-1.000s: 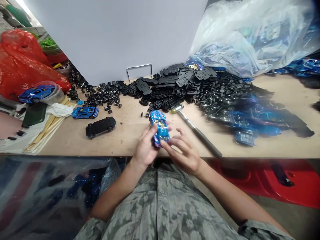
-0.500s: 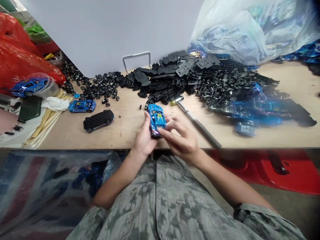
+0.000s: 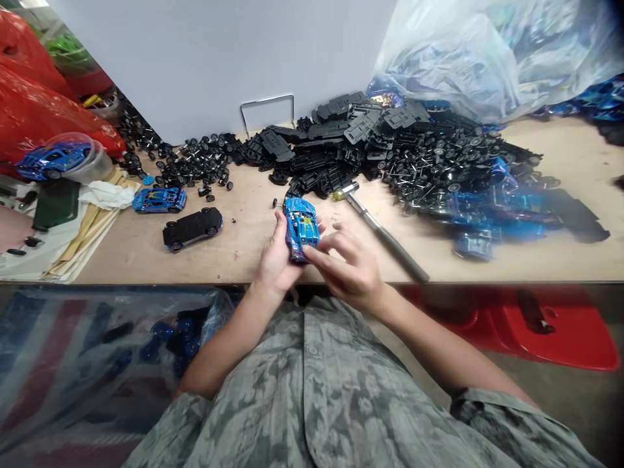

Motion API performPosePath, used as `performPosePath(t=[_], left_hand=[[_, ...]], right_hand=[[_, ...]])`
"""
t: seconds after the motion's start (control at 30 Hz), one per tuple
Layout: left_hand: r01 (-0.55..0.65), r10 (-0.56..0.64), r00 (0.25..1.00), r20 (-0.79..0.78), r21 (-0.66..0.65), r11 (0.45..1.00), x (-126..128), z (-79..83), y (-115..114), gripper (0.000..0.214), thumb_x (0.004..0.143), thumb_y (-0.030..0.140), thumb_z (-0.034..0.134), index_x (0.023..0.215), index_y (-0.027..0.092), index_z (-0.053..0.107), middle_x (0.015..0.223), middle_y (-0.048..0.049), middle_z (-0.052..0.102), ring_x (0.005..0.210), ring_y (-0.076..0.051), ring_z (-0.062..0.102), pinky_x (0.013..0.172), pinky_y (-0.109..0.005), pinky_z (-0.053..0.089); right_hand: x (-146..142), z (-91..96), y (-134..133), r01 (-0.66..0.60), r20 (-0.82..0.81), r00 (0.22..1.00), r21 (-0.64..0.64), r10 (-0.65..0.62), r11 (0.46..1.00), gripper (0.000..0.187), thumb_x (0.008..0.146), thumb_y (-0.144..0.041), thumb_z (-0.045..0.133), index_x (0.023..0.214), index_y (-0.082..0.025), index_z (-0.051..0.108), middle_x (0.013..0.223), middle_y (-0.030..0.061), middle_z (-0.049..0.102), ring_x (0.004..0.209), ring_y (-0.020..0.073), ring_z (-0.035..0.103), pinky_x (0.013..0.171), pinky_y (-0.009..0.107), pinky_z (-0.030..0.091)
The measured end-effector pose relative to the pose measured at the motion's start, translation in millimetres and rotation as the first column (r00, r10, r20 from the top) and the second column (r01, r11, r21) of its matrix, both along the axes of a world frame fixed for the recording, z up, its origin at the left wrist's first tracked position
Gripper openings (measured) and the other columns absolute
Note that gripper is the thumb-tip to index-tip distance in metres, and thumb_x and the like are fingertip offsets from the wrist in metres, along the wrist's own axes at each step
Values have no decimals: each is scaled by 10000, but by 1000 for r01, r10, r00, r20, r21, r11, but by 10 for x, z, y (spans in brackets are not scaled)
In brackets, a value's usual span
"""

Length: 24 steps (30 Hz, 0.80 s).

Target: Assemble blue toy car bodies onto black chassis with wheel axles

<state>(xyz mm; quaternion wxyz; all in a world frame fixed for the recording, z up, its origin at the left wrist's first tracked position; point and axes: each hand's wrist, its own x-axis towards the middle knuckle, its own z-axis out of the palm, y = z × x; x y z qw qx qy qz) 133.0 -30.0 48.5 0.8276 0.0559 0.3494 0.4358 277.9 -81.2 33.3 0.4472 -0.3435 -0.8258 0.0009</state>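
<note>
A shiny blue toy car with yellow markings lies in my left hand, above the table's front edge. The left thumb presses along its left side and the fingers wrap underneath. My right hand is bent in from the right, its fingertips on the car's near end; what lies beneath them is hidden. Just past the car's far left corner is a small wheel. To the left, another blue toy car stands on the table, and a toy car turned upside down shows its black base.
A hammer lies right of my hands. Behind are piles of black car bases and wheel axles. Blurred clear blue parts sit at right. A red bag is at left, a red stool below the table.
The toy car and both hands have shifted slightly left and up in the picture, and the whole view has moved a little. The grip looks the same.
</note>
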Motion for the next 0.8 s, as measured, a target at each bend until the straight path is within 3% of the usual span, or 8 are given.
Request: performPosePath(t=[0.27, 0.53, 0.8], left_hand=[[-11, 11, 1000, 18, 20, 1000, 18, 0, 30, 652, 1072, 576, 296, 1296, 89, 667, 1080, -156, 780, 1105, -257, 733, 1058, -405, 544], [43, -40, 998, 56, -52, 998, -24, 25, 60, 705, 1059, 614, 257, 1351, 81, 616, 1054, -165, 768, 1054, -267, 746, 1038, -453, 562], [45, -42, 998, 45, -67, 997, 30, 17, 74, 690, 1064, 607, 254, 1334, 98, 634, 1061, -152, 774, 1066, -269, 742, 1002, -431, 584]], right_hand=[[57, 45, 32, 1, -55, 998, -41, -3, 999, 429, 936, -101, 612, 1331, -264, 659, 964, 63, 653, 855, 194, 628, 903, 481, 558], [-5, -18, -39, -6, 27, 1000, 2, 6, 1000, 448, 940, -57, 588, 1370, -185, 599, 987, 85, 644, 930, 201, 632, 935, 485, 553], [-50, -59, 6, -34, -70, 997, -39, 32, 999, 540, 927, -64, 563, 1425, -271, 558, 964, 71, 616, 895, 218, 596, 855, 479, 580]])
